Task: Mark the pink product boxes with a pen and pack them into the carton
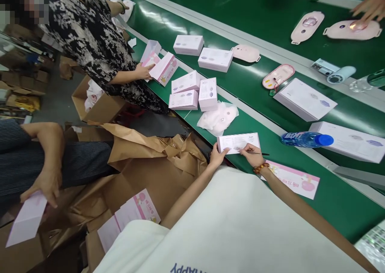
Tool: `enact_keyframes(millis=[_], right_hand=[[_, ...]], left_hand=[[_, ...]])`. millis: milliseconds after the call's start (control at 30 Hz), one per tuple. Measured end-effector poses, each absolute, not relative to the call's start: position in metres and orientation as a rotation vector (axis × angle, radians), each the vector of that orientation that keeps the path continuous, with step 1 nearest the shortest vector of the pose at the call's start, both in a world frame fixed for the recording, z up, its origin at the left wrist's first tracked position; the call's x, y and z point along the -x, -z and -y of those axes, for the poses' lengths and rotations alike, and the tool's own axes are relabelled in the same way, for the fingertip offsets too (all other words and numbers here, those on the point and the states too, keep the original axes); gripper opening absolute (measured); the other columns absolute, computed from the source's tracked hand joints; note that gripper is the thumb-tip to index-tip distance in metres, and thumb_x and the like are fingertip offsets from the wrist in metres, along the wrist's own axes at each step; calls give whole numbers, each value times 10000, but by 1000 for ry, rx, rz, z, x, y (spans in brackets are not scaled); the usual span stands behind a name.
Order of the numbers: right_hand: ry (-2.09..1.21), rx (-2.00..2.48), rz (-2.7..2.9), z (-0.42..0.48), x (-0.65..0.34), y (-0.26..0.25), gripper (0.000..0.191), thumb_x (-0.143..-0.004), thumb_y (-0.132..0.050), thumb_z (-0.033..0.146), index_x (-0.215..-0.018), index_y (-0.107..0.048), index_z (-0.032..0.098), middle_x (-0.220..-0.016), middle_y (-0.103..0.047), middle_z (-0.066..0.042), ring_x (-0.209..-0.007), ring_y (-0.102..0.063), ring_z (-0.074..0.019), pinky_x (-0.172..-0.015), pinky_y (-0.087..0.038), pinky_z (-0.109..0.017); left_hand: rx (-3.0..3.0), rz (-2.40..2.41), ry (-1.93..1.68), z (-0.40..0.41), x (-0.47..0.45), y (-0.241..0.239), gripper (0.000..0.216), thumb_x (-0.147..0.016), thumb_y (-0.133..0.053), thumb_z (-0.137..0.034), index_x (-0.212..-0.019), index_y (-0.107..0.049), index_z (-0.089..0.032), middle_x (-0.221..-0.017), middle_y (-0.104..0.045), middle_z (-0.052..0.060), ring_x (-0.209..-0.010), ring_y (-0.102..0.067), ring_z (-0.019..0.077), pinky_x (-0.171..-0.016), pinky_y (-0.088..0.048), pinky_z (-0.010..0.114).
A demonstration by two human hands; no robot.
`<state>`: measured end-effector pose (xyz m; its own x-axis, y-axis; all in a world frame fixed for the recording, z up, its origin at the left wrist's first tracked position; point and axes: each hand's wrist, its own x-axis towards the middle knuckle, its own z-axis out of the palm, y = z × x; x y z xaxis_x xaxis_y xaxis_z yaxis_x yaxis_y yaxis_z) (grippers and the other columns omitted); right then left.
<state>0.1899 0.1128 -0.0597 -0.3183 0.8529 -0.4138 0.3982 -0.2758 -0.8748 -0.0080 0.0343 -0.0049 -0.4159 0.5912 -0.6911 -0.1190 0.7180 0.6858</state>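
Observation:
My left hand (217, 155) grips the left end of a white printed box (249, 139), its thumb on the printed face. Over the box's lower right part, my right hand (252, 154) pinches a thin dark pen-like stick (265, 154), whose back end sticks out to the right. What its front tip touches is too small to tell. Just beyond the box lies a pale pink device in a white wrapper (221, 117). A pink and white printed sleeve (296, 180) lies on the green table, right of my right wrist.
Several white boxes (183, 99) stand beyond the wrapped device. A blue bottle (306, 139) lies at right. Pink devices (307, 27) are on the green belt (255, 20). A co-worker's hand (144, 70) holds a pink box; another person's hand (45, 184) holds a pink sleeve over cartons (144, 172).

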Motion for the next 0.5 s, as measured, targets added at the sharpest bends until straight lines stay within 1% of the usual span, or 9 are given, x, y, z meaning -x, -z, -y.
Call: enact_keyframes(millis=[167, 333, 500], right_hand=[[-1589, 1523, 1611, -112, -188, 60, 340, -1066, -746, 461, -904, -681, 169, -804, -658, 35, -668, -620, -110, -643, -569, -261], [-1570, 1513, 1613, -112, -186, 58, 356, -1065, -743, 476, -896, -675, 171, -787, -644, 40, -650, -603, -106, -625, -555, -254], [-1558, 1523, 1597, -111, -186, 57, 341, -1062, -750, 461, -907, -674, 166, -784, -632, 44, -640, -591, -101, -609, -544, -245]], left_hand=[[-376, -1858, -804, -34, 9, 5, 866, -804, -950, -494, -1555, -597, -243, -1522, -737, 167, -1434, -671, 376, -1230, -479, 474], [-381, -1863, -800, -32, 9, 6, 827, -832, -927, -482, -1552, -601, -238, -1512, -740, 174, -1411, -683, 379, -1210, -491, 482], [-379, -1858, -820, -31, 10, 10, 841, -805, -952, -497, -1532, -613, -243, -1511, -741, 170, -1407, -684, 372, -1210, -487, 469]])
